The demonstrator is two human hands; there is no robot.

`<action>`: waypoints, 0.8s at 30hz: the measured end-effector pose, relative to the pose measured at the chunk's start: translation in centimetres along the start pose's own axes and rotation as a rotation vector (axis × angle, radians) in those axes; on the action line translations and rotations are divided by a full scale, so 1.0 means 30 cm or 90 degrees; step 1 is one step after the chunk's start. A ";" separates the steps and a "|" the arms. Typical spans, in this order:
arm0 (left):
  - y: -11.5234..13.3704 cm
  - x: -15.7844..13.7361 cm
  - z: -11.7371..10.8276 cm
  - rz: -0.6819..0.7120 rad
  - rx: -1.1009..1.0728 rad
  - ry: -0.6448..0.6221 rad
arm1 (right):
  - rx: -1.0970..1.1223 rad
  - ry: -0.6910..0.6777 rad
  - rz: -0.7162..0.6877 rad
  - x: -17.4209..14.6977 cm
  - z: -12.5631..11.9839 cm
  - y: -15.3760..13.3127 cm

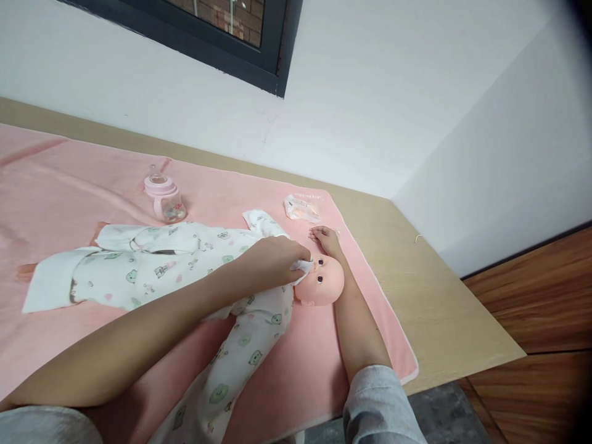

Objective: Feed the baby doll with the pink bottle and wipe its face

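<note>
A baby doll (330, 280) lies on its back on a pink blanket, with its head toward the right. It wears white pyjamas (203, 253) printed with small green animals. My left hand (280, 262) pinches a white wipe (303, 268) against the doll's face, near the mouth. Part of the wipe is hidden inside the fingers. Beyond the top of the doll's head, my right hand (326, 239) rests on the blanket with its fingers stretched out and holds nothing. The right forearm runs alongside the crown of the head.
A pink-topped baby bottle (169, 203) lies tilted on the pink blanket (106, 169) at the back left. Behind my right hand is a clear plastic packet (303, 208). The wooden tabletop (407, 290) extends past the blanket to the right. A wall and a dark-framed window (272, 68) stand behind.
</note>
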State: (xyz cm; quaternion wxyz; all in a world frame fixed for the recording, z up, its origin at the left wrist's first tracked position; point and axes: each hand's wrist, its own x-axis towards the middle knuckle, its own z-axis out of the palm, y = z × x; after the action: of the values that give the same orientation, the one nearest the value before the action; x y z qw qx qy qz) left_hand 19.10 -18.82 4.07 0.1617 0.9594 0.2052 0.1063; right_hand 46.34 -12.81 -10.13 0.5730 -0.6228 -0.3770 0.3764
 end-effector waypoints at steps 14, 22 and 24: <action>-0.032 0.007 -0.012 -0.029 -0.005 0.042 | 0.000 0.002 -0.006 0.002 -0.001 0.006; -0.038 0.010 -0.008 -0.042 -0.002 0.042 | -0.001 -0.004 -0.014 0.002 -0.005 0.011; -0.040 0.010 -0.007 -0.044 -0.009 0.028 | 0.001 -0.004 -0.016 0.002 -0.005 0.012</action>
State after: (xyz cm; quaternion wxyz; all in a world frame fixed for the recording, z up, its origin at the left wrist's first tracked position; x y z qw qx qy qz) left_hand 18.88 -17.58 3.87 0.1673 0.9481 0.2406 0.1230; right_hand 46.51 -12.84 -10.47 0.5769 -0.6167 -0.3859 0.3713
